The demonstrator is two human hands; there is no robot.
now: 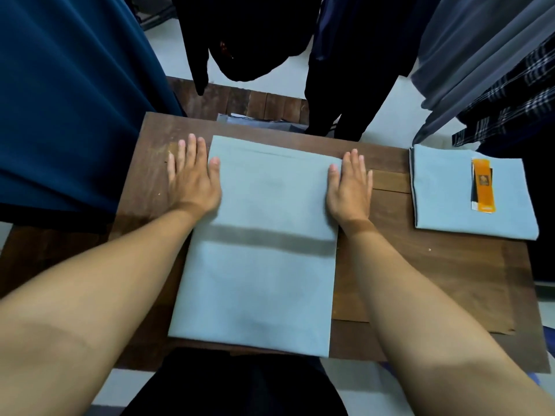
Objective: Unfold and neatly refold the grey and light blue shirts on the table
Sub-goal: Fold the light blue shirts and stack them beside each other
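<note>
As left hand and right hand flank the shirt edges, fingers lie straight, gripping nothing.

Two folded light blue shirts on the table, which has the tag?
The smaller shirt at the right edge of the table: an orange tag lies on top. The larger shirt, between the left hand and right hand, shows none.

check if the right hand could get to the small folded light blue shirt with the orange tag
Probably yes. The right hand lies flat at the edge of the large light blue shirt, and only bare brown wooden table separates it from the small folded light blue shirt.
</note>
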